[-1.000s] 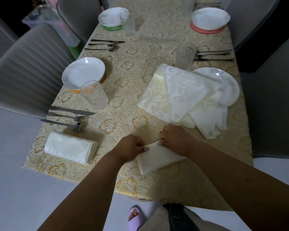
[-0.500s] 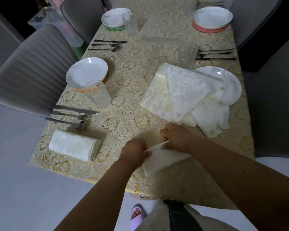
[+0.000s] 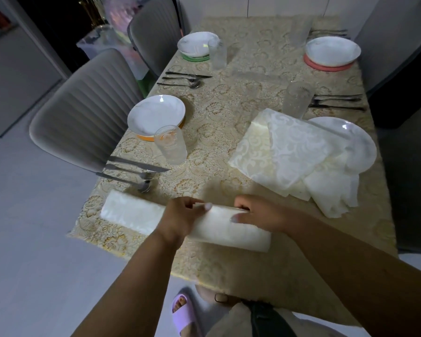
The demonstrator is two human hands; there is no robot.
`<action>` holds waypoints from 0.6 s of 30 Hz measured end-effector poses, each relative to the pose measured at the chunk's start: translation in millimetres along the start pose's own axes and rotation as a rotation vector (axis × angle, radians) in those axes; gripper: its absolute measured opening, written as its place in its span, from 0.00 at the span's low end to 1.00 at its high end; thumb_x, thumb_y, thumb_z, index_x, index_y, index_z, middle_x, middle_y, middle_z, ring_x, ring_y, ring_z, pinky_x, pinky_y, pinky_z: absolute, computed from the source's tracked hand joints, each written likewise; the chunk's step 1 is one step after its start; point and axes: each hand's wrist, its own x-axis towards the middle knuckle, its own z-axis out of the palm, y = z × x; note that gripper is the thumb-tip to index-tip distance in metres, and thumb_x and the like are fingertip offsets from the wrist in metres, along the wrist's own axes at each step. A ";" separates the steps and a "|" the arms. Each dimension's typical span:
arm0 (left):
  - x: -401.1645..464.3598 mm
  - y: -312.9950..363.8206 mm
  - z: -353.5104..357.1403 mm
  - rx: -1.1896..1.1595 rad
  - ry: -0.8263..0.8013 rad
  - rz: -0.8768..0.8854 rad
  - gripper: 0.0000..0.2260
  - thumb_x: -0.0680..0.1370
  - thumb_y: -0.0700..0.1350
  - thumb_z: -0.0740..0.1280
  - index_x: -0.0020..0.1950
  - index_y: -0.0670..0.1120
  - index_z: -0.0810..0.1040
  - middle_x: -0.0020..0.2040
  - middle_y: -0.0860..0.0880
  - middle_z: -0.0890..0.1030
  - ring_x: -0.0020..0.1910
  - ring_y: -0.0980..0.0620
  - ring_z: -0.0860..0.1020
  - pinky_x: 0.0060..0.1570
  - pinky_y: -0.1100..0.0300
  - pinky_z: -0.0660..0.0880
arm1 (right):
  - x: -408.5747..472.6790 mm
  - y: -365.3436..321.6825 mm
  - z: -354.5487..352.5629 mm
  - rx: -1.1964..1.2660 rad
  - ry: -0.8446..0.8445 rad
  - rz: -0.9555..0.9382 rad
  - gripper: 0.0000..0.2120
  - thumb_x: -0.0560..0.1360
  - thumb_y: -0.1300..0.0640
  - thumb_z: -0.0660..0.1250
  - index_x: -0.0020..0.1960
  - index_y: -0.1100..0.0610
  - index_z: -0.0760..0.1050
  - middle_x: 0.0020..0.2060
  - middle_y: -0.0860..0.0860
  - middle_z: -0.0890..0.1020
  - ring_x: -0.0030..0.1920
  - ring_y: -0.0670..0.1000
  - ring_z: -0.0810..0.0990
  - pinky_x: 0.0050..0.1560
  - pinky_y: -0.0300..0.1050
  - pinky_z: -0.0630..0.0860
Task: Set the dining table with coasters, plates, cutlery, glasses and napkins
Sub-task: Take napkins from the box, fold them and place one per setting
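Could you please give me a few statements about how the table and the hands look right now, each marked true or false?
1. Both hands hold one folded napkin. True: the left hand and the right hand grip it near the table's front edge.
2. A second folded napkin lies by the front left corner. True.
3. The near right plate is bare. False: a pile of loose napkins partly covers it.
4. The far right plate sits on a green coaster. False: its coaster is pinkish red.
5. The near left glass lies on its side. False: it stands upright beside the near left plate.
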 end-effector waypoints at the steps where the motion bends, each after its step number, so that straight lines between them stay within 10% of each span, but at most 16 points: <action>1: -1.1 -0.2 -13.3 -0.028 0.032 -0.007 0.09 0.71 0.46 0.76 0.45 0.42 0.83 0.39 0.45 0.83 0.38 0.49 0.77 0.40 0.59 0.72 | 4.5 -11.9 4.5 0.047 0.013 -0.010 0.10 0.76 0.50 0.67 0.40 0.50 0.67 0.35 0.45 0.71 0.35 0.44 0.68 0.35 0.40 0.63; 12: 33.1 -19.1 -185.7 -0.026 0.376 0.056 0.05 0.74 0.43 0.73 0.38 0.47 0.82 0.39 0.47 0.82 0.43 0.45 0.81 0.49 0.53 0.76 | 102.7 -150.2 84.2 -0.109 0.243 -0.015 0.13 0.81 0.47 0.55 0.51 0.56 0.71 0.42 0.55 0.78 0.44 0.56 0.76 0.40 0.45 0.65; 18: 75.2 -53.7 -194.6 0.426 0.378 0.116 0.09 0.76 0.46 0.69 0.55 0.45 0.82 0.50 0.45 0.82 0.51 0.45 0.79 0.50 0.57 0.74 | 140.1 -142.1 109.3 -0.311 0.225 0.157 0.17 0.80 0.42 0.53 0.56 0.53 0.72 0.55 0.54 0.79 0.57 0.55 0.77 0.52 0.47 0.69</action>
